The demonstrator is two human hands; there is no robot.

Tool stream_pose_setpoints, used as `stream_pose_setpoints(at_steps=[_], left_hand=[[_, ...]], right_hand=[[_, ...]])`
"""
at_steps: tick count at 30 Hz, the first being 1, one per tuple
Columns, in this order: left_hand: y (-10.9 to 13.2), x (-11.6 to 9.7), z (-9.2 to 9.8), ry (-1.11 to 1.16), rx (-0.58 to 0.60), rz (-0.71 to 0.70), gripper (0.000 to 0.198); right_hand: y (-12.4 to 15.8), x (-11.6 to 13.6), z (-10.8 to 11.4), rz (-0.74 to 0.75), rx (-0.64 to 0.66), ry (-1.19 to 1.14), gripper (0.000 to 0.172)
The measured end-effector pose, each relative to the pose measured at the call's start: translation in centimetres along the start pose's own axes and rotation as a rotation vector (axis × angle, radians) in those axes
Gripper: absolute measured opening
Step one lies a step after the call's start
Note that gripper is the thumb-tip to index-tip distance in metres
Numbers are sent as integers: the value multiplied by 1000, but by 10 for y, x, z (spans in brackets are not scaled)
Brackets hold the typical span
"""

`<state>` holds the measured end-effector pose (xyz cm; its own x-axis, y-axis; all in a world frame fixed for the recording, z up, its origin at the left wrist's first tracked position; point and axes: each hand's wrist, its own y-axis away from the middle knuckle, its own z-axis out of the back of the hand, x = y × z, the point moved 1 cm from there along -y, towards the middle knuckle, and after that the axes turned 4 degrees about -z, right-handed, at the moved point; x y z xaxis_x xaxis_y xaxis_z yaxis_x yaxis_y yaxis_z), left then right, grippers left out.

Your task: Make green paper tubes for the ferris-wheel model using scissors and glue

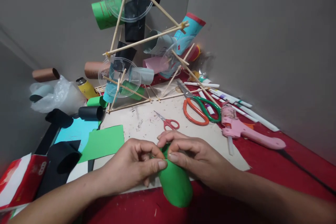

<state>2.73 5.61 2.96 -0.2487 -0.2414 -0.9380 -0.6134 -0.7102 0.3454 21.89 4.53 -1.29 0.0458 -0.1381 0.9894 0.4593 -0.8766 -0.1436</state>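
Note:
A rolled tube of green paper (175,184) lies low in the middle, over the edge of a beige cardboard sheet (147,120). My left hand (136,162) pinches the tube's far rim from the left with thumb and fingers closed. My right hand (191,155) pinches the same rim from the right, its fingertips meeting those of the left. Just beyond the hands lie small red-handled scissors (168,121).
A frame of wooden sticks (147,38) with paper tubes and clear plastic lids stands at the back. Large orange-and-green scissors (199,108), a pink glue gun (244,129) and white markers (236,103) lie right. Green sheet (103,141), blue and black paper, tissue box (18,178) lie left.

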Motion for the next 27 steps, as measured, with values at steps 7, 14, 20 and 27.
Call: stream_pose_setpoints(at_steps=[7, 14, 20, 27], left_hand=[[0, 0, 7, 91, -6, -75, 32], [-8, 16, 15, 133, 72, -50, 36], [-6, 15, 5, 139, 32, -6, 37], [-4, 16, 0, 151, 11, -3, 36]], right_hand=[[-3, 6, 10, -52, -87, 4, 31], [-2, 3, 10, -82, -37, 0, 29], [0, 2, 5, -24, -12, 40, 29], [2, 2, 5, 163, -81, 193, 14]])
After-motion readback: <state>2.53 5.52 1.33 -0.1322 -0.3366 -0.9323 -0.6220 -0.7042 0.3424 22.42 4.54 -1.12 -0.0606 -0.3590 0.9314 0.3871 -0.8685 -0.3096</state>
